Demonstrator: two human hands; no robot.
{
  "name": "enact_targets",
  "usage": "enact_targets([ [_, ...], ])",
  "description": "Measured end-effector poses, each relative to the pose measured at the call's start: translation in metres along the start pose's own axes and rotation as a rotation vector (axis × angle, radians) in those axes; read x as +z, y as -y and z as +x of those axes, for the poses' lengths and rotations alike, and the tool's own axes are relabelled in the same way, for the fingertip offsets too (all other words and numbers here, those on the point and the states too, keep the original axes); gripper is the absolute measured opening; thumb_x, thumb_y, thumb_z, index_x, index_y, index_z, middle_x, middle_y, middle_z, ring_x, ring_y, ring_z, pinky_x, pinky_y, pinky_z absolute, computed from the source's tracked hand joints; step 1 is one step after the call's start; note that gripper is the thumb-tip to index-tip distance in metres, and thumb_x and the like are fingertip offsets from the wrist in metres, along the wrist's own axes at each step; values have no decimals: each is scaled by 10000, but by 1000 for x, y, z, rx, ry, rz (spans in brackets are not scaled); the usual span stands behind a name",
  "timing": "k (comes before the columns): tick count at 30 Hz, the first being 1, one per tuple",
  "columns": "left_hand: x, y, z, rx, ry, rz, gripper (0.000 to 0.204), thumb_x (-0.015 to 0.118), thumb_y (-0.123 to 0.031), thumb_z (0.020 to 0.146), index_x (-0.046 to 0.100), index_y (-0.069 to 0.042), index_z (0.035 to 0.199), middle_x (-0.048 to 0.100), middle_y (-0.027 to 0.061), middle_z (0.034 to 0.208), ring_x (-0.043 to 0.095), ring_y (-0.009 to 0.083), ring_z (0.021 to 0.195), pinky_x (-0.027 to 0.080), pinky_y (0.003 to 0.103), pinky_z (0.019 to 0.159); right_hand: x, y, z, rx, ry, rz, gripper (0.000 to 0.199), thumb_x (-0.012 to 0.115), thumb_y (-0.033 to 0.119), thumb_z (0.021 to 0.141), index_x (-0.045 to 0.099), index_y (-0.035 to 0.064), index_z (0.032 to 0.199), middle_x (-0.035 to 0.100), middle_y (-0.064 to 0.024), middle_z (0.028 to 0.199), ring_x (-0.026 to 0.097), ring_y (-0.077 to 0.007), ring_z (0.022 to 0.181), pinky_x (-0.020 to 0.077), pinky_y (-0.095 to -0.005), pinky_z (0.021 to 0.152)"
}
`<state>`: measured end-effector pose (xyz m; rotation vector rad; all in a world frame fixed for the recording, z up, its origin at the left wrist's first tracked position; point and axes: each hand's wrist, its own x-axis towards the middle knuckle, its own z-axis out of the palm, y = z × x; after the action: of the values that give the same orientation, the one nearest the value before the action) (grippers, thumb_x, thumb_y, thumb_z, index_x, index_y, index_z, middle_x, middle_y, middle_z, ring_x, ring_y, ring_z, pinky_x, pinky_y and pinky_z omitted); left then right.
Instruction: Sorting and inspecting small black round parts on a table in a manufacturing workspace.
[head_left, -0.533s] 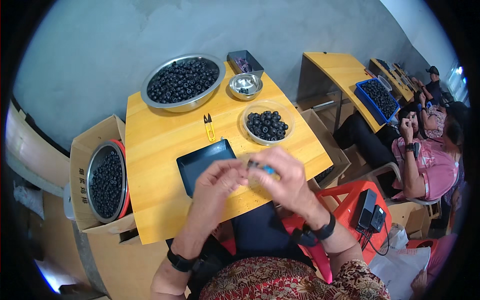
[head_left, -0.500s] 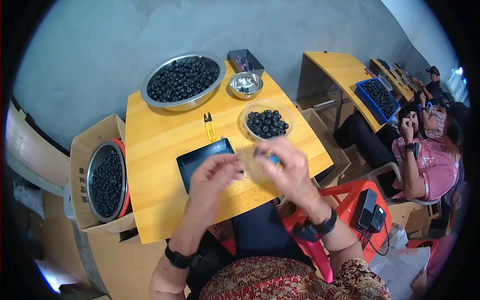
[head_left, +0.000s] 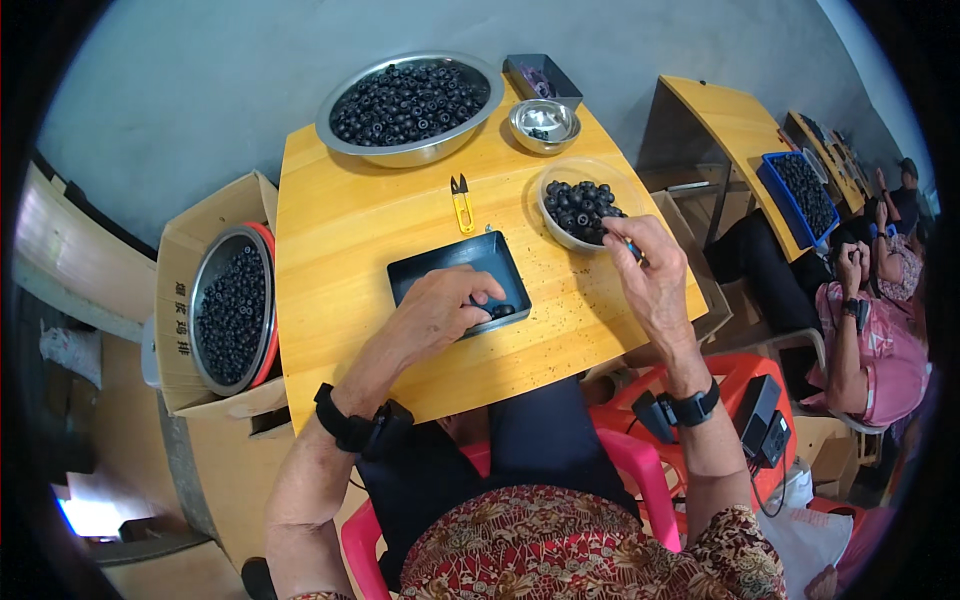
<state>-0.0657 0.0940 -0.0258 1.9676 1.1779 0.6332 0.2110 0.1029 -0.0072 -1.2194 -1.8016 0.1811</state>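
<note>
Grip, left: left hand (head_left: pixel 440 312) is curled palm-down inside the dark tray (head_left: pixel 430 275), fingers bent onto a few black beads (head_left: pixel 502 311) at the tray's lower right — whether it has actually pinched one I can't tell, the knuckles hide it.
Grip, right: right hand (head_left: pixel 655 285) sits right of centre, thumb and forefinger closed on something small and blue at the near rim of the clear bowl (head_left: pixel 615 178). Looks like a thin tool or thread end, too small to say which.
Doing it well: my guess — keep the left fingertips low and flat so the round beads don't skate out over the tray's shallow lip, and take one at a time. Bring the right hand to the tray instead of lifting beads across the bare table (head_left: pixel 330 230).
Beads, look: small, round, glossy black, many with a visible hole. They'll roll at a nudge, I'd say.
Beads, where: a handful in the tray mid-frame, a heap in the clear bowl up and right of it.
Bigger stock: large metal basin (head_left: pixel 345 132) at the top centre, and another pan (head_left: pixel 203 290) in a cardboard box (head_left: pixel 185 240) at left, both full.
Other bits: yellow snips (head_left: pixel 463 208) just above the tray, small steel bowl (head_left: pixel 545 135) upper right of them.
</note>
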Motion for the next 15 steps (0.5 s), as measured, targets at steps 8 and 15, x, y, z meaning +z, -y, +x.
enact_targets([
  [8,-2,11,6,104,-94,234,192,696,-24,775,655,-22,962,611,130,861,625,282,818,497,372,745,-6,25,-17,91,130,152,215,654,-5,846,662,-23,1060,644,-147,955,648,-262,875,513,-333,768],
  [15,1,4,-1,146,-185,286,160,685,-13,805,654,-8,962,639,93,888,644,226,818,511,322,751,2,57,-30,-23,300,135,228,591,-13,872,587,-30,1099,583,-181,1064,612,-312,1016,513,-391,822],
])
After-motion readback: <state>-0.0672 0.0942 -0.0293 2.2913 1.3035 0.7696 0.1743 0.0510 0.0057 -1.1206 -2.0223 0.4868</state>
